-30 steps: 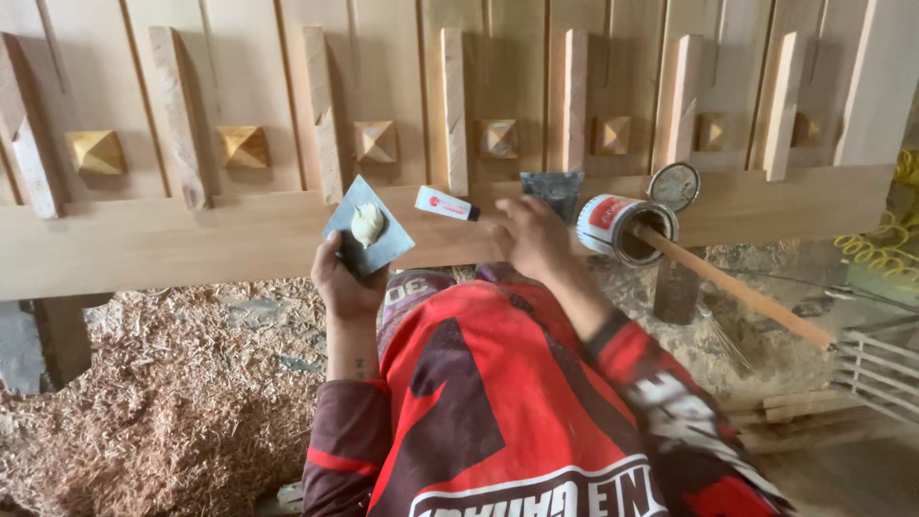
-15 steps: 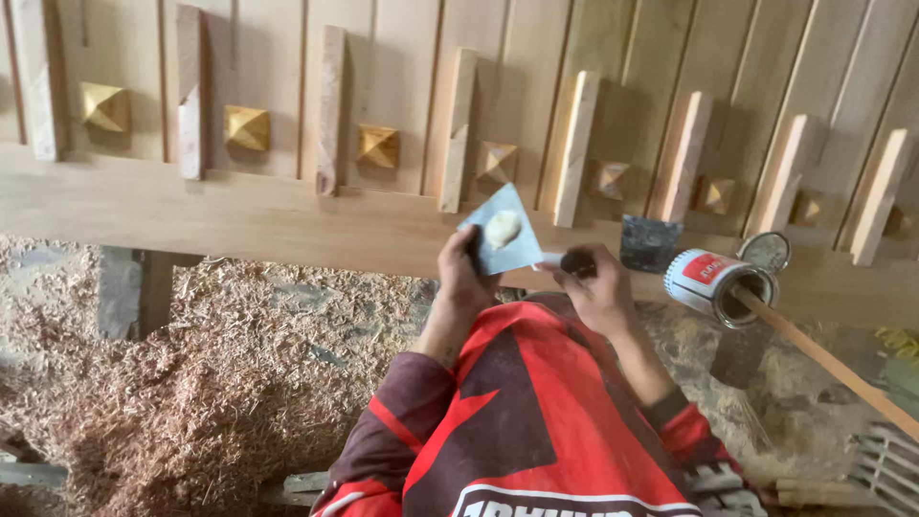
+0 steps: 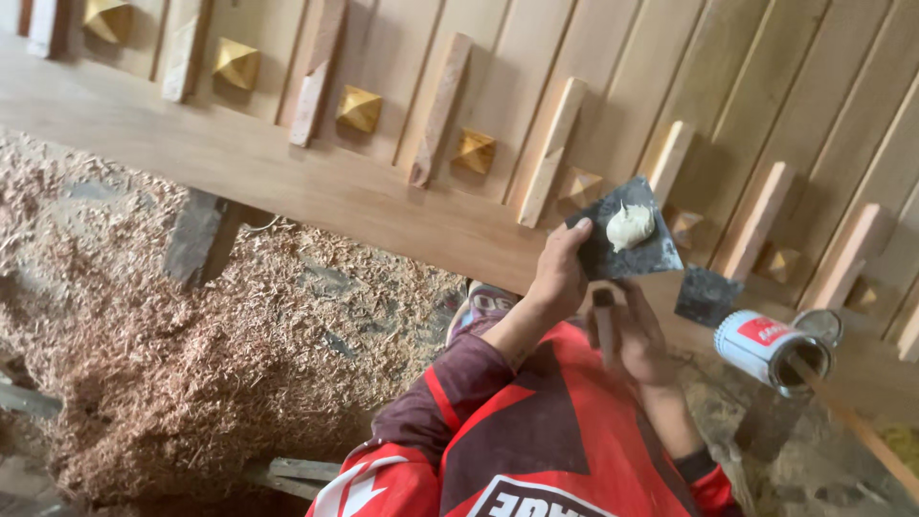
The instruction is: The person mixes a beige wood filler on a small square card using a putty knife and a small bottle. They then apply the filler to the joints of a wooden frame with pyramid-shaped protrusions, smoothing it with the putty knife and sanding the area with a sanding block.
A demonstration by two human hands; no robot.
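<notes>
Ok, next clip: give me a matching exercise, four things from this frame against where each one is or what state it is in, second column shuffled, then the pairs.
Things:
1. left hand
2. right hand
3. tin can
4. sawdust

Places or states:
A. lies open on its side on the wooden beam, a stick in its mouth
B. holds up a dark flat scraper carrying a dab of pale putty
C. heaped on the floor below the beam
D. grips a tool handle just under the scraper

Pairs: 1-B, 2-D, 3-A, 4-C
</notes>
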